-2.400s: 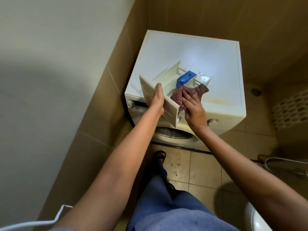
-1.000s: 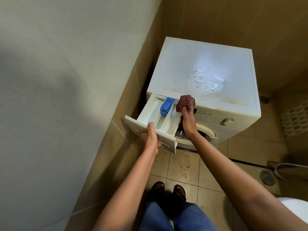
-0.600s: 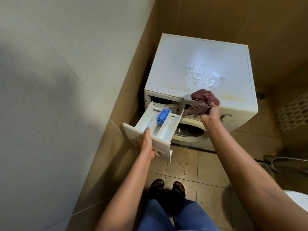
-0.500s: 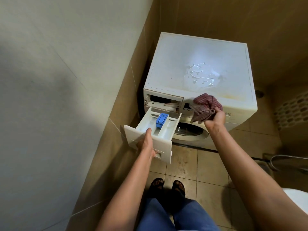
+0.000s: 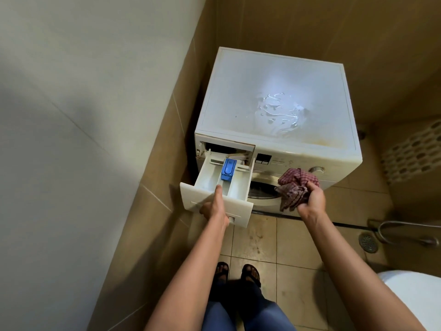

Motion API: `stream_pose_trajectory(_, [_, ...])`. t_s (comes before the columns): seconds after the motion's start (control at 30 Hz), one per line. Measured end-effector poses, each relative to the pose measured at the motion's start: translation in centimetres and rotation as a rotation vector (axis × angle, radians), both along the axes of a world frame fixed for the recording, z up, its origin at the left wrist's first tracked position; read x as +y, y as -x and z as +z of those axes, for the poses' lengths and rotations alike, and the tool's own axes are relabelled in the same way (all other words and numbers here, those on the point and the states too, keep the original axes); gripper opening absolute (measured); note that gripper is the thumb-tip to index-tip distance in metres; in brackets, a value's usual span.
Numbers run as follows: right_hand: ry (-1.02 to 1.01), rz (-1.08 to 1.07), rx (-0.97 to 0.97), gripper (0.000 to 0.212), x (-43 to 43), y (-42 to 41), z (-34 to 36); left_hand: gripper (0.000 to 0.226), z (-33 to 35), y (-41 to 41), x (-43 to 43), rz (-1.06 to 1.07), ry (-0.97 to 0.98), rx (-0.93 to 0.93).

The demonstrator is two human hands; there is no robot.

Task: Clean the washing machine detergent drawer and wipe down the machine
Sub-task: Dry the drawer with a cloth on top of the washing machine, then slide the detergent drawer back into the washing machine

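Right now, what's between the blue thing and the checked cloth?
Head view: the drawer's right wall and part of the round door glass lie between blue insert and cloth.

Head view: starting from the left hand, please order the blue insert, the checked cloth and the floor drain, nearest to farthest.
1. The blue insert, inside the open drawer that the left hand grips.
2. The checked cloth, to the right, held by the right hand.
3. The floor drain, far right and low down.
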State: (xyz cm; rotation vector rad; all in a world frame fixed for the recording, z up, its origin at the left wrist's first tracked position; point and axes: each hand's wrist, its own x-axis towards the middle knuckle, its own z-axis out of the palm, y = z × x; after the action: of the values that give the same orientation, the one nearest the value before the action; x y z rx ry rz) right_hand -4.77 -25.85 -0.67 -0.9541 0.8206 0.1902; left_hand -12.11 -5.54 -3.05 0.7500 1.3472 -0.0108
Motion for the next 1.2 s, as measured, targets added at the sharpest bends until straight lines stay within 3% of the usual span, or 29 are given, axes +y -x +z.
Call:
stream_pose_trajectory(0.3, [0.743, 0.187, -0.393, 0.040, 0.0, -12.3, 3.6, 0.076, -1.1, -1.2, -0.4, -0.006, -0.019, 0.007])
stream_pose_trajectory(0.43, [1.127, 0.500, -0.580, 0.042, 0.2, -17.7, 2.5, 0.071, -2.2, -1.4, -0.2, -0.004, -0.038, -0.009])
stream_pose_trajectory(0.53, [1.345, 0.911, -0.542, 0.044, 0.6, -20.4, 0.0, 0.070, -3.1, -1.5, -0.2, 0.005, -0.058, -0.011])
stream_pose_trajectory(0.63, [1.439, 1.370, -0.344, 0.061, 1.1, -20.3, -2.2, 0.074, -3.7, -1.5, -0.3, 0.027, -0.045, -0.018])
stream_pose_trajectory(0.7, [1.474, 1.439, -0.216, 0.074, 1.4, -19.3, -3.1, 0.073, -3.9, -1.4, -0.3, 0.029, -0.045, -0.017])
stream_pose_trajectory(0.77, [1.528, 1.229, -0.285, 0.071, 2.2, -17.2, -2.8, 0.069, -4.1, -1.2, -0.2, 0.037, -0.044, -0.010])
stream_pose_trajectory(0.83, [1.505, 0.876, -0.479, 0.053, 3.3, -13.9, -2.8, 0.065, -4.0, -1.0, 0.0, 0.044, -0.042, -0.001])
stream_pose_trajectory(0.9, [1.395, 0.661, -0.562, 0.033, 4.7, -9.9, -2.8, 0.067, -3.8, -0.9, 0.3, 0.041, -0.044, 0.016])
stream_pose_trajectory(0.97, [1.179, 0.737, -0.453, 0.032, 6.1, -6.3, -3.7, 0.069, -3.9, -1.0, 0.7, 0.043, -0.035, 0.031])
stream_pose_trajectory(1.1, [0.766, 1.141, -0.146, 0.069, 8.3, -2.2, -6.7, 0.070, -4.3, -1.3, 1.4, 0.078, -0.026, 0.020])
stream_pose_trajectory(1.2, [0.508, 1.116, 0.008, 0.070, 9.7, -1.3, -7.5, 0.073, -4.7, -1.5, 1.3, 0.084, -0.030, 0.011])
